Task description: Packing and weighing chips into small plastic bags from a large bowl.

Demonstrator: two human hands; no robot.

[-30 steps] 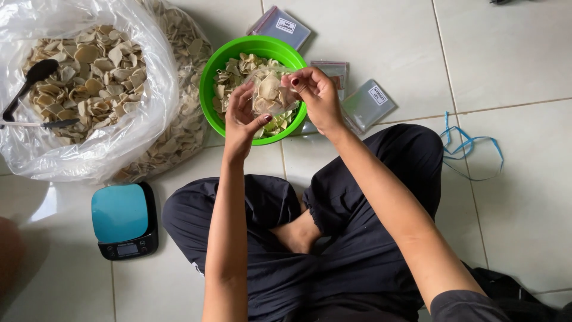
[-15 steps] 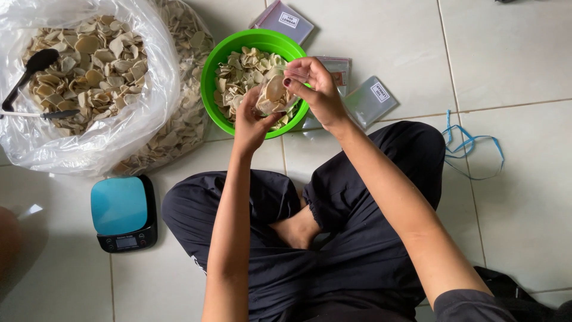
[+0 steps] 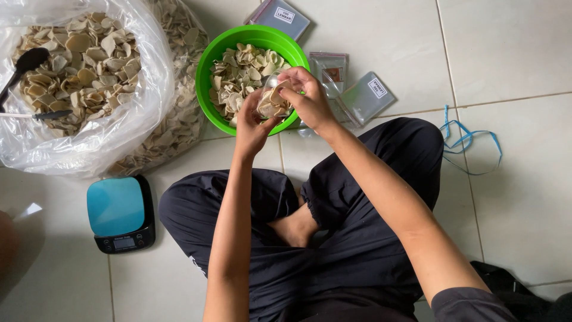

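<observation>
I sit cross-legged on a tiled floor with a green bowl of pale raw crackers in front of my knees. Over the bowl's near rim both hands hold a small clear plastic bag partly filled with crackers. My left hand supports the bag from below and from the left. My right hand pinches its top edge from the right, fingers curled over the opening.
A big clear plastic sack of crackers lies at the far left with a black scoop in it. A blue-topped kitchen scale sits by my left knee. Packs of clear bags and a blue cord lie to the right.
Both hands have come together over the bowl's near rim and now close around the small bag; a second ago the left hand was lower and more apart from the right.
</observation>
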